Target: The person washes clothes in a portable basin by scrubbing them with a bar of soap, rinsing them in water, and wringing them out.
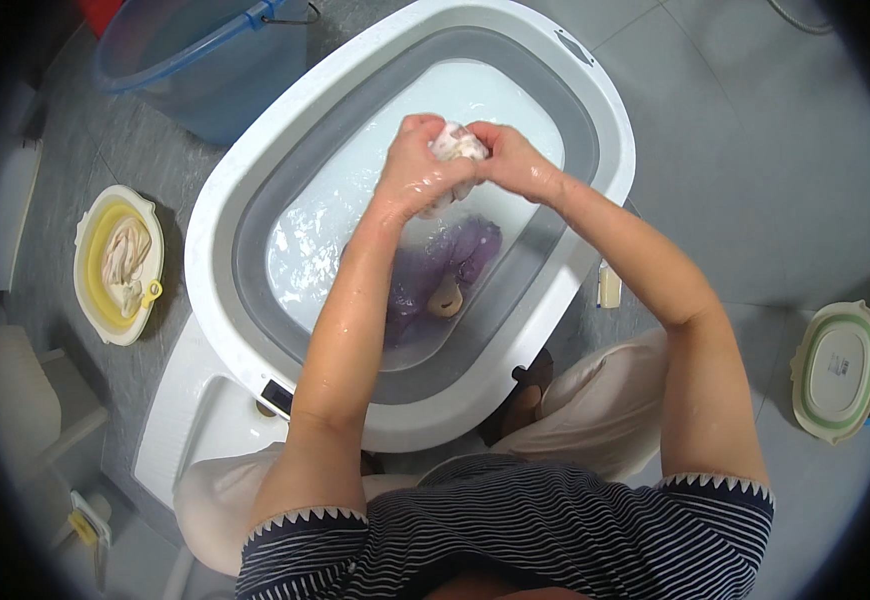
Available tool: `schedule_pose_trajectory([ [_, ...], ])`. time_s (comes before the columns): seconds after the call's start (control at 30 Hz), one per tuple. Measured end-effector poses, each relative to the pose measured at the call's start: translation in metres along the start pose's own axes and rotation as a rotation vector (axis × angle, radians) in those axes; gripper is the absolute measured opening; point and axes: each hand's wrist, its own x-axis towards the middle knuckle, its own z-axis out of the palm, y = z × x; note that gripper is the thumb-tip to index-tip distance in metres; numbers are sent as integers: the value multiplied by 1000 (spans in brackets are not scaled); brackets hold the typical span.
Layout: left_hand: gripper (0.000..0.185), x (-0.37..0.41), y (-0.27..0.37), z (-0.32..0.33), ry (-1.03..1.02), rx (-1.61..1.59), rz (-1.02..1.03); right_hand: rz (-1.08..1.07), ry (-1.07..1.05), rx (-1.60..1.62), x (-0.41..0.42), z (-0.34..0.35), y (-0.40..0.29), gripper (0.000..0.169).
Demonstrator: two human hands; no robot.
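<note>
Over a white and grey plastic tub (209,247) holding water, my left hand (421,166) and my right hand (513,161) grip a bunched, wet, whitish cloth (457,142) between them. Part of the cloth hangs down below my fingers, and my left hand hides some of it. Beneath my hands, a purple cloth (472,247) lies in the water, partly hidden by my left forearm. A beige patch or piece (446,298) shows at the purple cloth; what it is I cannot tell.
A blue bucket (217,105) stands beyond the tub at upper left. On the left floor is a yellow and white basin (91,262) with light cloth (127,251). A green and white basin (802,367) lies far right. A pale yellow bar-like object (609,286) sits just right of the tub.
</note>
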Motion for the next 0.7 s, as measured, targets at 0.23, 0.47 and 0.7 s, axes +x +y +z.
schedule_pose_trajectory([
  [0.23, 62, -5, -3, 5, -209, -694, -122, 108, 76, 545, 5, 3, -35, 35],
  [0.47, 26, -7, -14, 17, -161, -1069, -616, 84, -144, 366, 13, -40, -25, 54],
  [0.7, 26, -26, 27, 51, -695, -1635, -303, -53, -344, 725, 8, -19, -49, 31],
])
